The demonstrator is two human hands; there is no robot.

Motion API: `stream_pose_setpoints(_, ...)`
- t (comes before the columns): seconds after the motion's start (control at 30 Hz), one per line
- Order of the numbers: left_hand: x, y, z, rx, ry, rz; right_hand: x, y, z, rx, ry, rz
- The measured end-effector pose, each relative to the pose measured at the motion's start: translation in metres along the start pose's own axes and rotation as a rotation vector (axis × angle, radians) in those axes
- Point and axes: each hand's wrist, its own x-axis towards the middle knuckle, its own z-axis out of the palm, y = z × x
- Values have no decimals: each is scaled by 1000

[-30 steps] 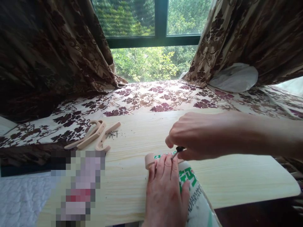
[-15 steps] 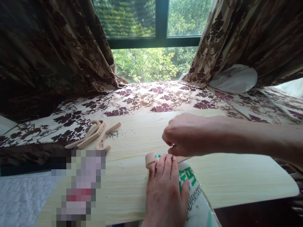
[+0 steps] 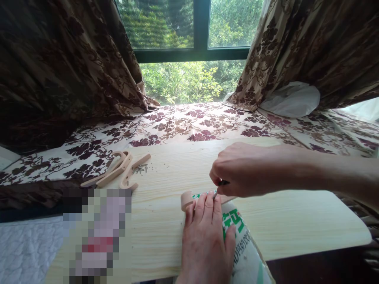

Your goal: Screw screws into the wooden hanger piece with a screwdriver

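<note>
over the board (image 3: 160, 236), the right hand (image 3: 235, 169) grips, probably, a screwdriver (image 3: 224, 182), left hand (image 3: 207, 242) flat on a wooden piece (image 3: 186, 200).

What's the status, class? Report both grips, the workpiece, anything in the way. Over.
Left grip laid over wooden hook. Right grip closed on dark-handled tool. Hook lies across printed packet; left fingers close beside tool's shaft.

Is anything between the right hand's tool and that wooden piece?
Nothing clearly blocks the tool, but the left hand lies over the wooden piece, fingers close beside the tool's shaft; tip contact is unclear.
</note>
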Motion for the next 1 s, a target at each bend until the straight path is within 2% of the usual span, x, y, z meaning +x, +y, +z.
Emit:
stream_pose_setpoints(0.27, -1, 1, -1, 1, -23, -3, -12, 3, -8, -60, -62, -61)
stream_pose_setpoints(0.37, 0, 0, -1, -9, -30, -12, -9, -1, -6, -78, -37, -76)
stream_pose_setpoints(0.6, -2, -5, -3, 22, -67, 60, -4, 5, 6, -15, 18, 22)
stream_pose_setpoints(0.77, -1, -4, -2, 27, 28, 31, -5, 7, 0, 14, -19, -40)
stream_pose_setpoints(1.0, -3, -10, -1, 84, -64, 114, 5, -2, -9, -27, -80, -77)
